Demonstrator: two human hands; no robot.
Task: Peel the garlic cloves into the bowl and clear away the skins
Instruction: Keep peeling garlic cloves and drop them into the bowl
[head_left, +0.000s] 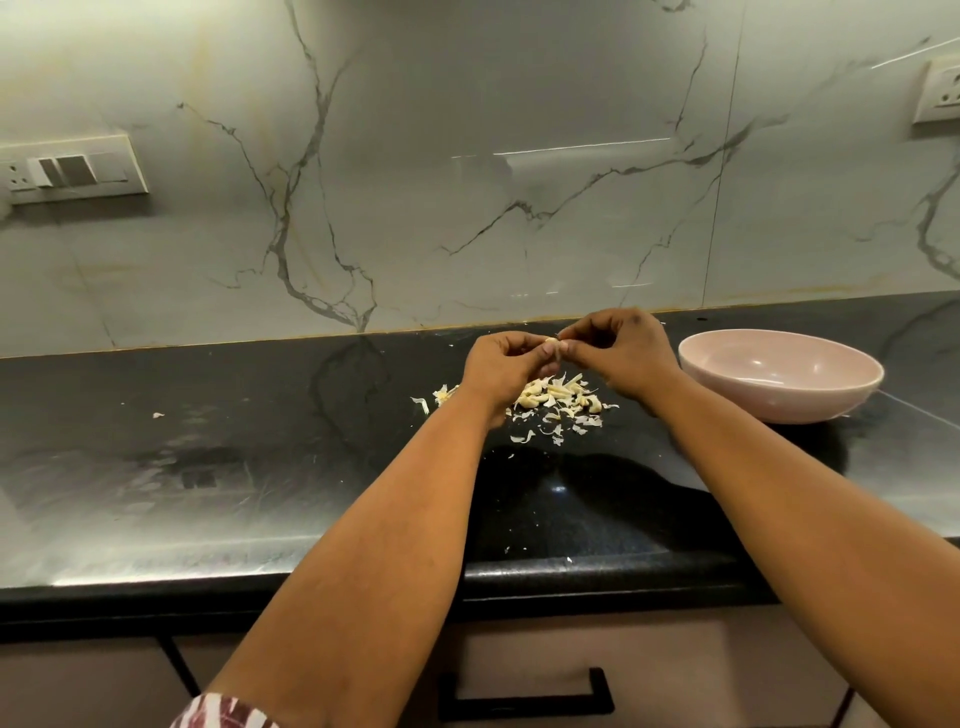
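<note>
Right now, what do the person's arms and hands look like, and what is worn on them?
Both forearms are bare. The left hand and right hand show no gloves, rings or watch. Only a patterned sleeve, maroon and white, shows at the left arm's lower edge.

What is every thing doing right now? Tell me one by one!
Left hand: pinching the garlic clove.
Right hand: pinching the same clove.
Garlic clove: held above the counter.
Pink bowl: upright, looks empty.
Skins and cloves pile: scattered on the counter.
Drawer: closed.

Garlic clove (551, 343) aloft; skins (558, 402) beside pink bowl (779, 374).
</note>
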